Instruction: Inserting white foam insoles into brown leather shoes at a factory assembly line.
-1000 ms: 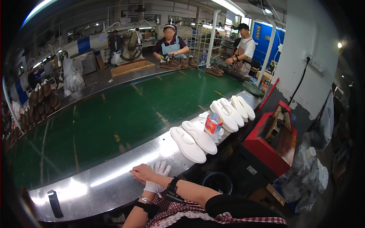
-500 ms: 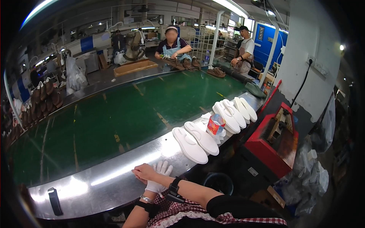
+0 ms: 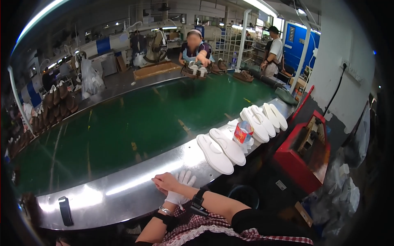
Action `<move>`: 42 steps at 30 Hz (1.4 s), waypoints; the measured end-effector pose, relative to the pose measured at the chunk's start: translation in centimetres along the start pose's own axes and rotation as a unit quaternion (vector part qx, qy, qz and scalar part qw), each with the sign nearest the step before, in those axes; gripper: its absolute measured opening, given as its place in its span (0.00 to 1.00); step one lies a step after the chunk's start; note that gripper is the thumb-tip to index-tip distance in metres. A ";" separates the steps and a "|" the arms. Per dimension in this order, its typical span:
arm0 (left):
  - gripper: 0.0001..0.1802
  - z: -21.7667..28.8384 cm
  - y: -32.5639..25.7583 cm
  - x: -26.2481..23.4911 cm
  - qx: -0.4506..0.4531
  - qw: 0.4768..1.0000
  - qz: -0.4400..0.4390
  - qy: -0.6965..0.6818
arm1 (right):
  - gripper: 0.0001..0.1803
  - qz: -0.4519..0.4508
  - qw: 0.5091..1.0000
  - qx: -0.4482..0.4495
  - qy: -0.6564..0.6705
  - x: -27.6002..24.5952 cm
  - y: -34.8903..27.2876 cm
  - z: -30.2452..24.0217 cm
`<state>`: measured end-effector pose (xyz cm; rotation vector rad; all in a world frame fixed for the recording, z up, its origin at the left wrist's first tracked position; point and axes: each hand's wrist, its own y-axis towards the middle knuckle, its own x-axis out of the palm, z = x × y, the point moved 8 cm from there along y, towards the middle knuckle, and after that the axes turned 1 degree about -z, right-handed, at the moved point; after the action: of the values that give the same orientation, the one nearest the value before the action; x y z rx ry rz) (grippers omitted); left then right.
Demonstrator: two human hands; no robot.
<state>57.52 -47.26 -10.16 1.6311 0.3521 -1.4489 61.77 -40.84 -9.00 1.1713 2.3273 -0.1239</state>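
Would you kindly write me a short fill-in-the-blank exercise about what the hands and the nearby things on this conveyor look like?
1. The left hand wears a ______ glove.
2. The bare right hand rests across the gloved hand on the metal ______ of the conveyor.
3. The conveyor belt is ______ in colour.
4. Between the two groups of white shoe soles stands a colourful ______.

Missing words: white; edge; green; cup

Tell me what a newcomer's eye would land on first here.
First the wide green conveyor belt, curving across the middle of the view. Next the white shoe soles lined up on the shiny steel ledge at its near edge, beside a small colourful cup. Closest in, the person's bare right hand lies over the white-gloved left hand on that ledge.
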 end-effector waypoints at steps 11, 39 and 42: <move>0.31 -2.9 2.1 -3.4 0.016 0.995 -0.019 -0.100 | 0.07 0.179 0.967 -0.098 -0.155 -14.3 0.2 2.6; 0.28 -14.1 3.8 -2.8 -0.198 0.939 0.021 -0.280 | 0.23 -0.049 0.889 0.034 -0.455 -23.8 29.4 12.2; 0.34 -17.2 3.3 -6.6 -0.402 0.855 0.146 -0.293 | 0.22 -0.054 0.895 0.021 -0.443 -22.0 22.9 6.6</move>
<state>69.15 -33.74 -4.34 0.5024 0.2796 -1.2350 92.81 -44.50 -0.38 0.7550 1.5637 -0.6139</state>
